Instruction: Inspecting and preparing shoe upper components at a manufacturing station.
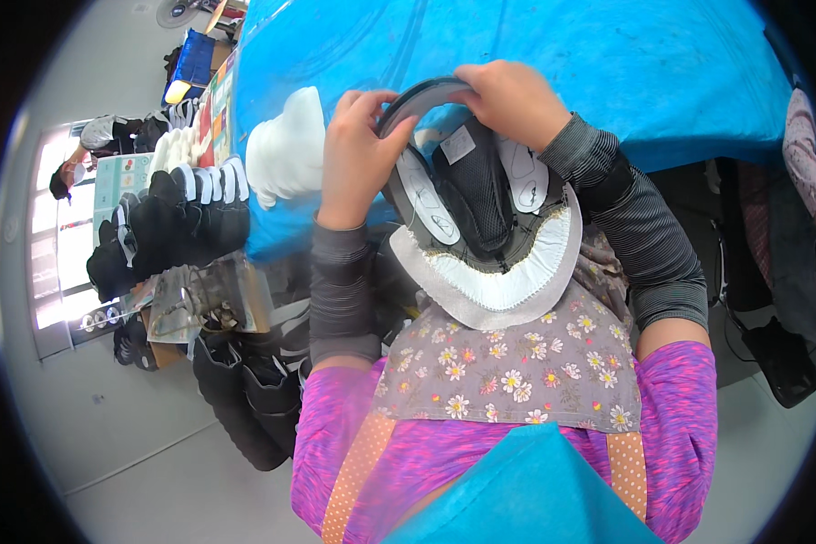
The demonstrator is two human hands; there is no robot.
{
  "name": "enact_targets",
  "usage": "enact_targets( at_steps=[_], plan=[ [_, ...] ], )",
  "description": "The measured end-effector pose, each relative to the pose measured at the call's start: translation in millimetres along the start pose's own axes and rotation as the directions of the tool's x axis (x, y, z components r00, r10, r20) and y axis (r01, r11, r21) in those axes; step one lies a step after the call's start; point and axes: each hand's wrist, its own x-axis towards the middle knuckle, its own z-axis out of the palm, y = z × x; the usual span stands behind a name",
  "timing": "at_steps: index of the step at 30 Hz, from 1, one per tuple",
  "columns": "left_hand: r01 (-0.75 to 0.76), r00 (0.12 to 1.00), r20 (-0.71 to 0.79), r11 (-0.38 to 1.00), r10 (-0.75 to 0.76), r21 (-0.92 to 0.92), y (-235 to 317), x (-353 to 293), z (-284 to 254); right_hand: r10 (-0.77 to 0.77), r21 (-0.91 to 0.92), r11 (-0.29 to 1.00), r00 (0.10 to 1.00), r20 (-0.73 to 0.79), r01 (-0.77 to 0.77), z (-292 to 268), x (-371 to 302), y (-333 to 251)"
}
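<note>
Between both hands I hold a black shoe upper [471, 213] in front of my apron. My left hand [358, 150] closes round its far left edge, thumb on the inner side. At the far right edge my right hand [509, 102] is closed too, its fingertips on the curved dark rim. A black ribbed tongue [480, 195] with a small pale label lies along the middle, flanked by two white oval patches. Nearest me, a whitish crescent of lining [507, 299] with a gathered, stitched edge rests against the apron.
A blue cover [516, 36] spreads over the table ahead. On its left lies a stack of white padded pieces [285, 150]. Several black shoe uppers [168, 218] are piled further left, with more dark pieces [249, 390] below. At the right hangs a black bag-like thing [779, 358].
</note>
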Motion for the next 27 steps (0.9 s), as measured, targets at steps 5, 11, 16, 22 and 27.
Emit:
enact_targets(
  at_steps=[5,11,16,22,27],
  plan=[
    [0.235,0.952,0.185,0.969,-0.244,0.069,7.1,-6.3,-6.1,-0.005,-0.068,0.998,1.0,-0.011,0.005,-2.8,-2.1,-4.4],
    [0.172,0.978,0.109,0.983,-0.177,0.055,-1.2,-9.7,0.3,-0.03,-0.128,0.991,0.999,-0.03,0.026,-1.2,-3.9,-6.7],
    [0.253,0.962,0.12,0.965,-0.243,-0.072,2.4,-12.2,-1.9,-0.021,-0.139,0.99,1.0,-0.009,0.019,-4.0,-3.9,-8.5],
    [0.282,0.911,0.231,0.924,-0.343,0.259,2.3,-10.9,-0.5,-0.067,-0.085,0.994,0.997,-0.047,0.063,1.1,-4.7,-1.7],
    [0.281,0.915,0.231,0.932,-0.332,0.227,2.6,-10.7,2.2,-0.071,-0.078,0.994,0.997,0.004,0.071,1.4,-6.8,5.5]
  ],
)
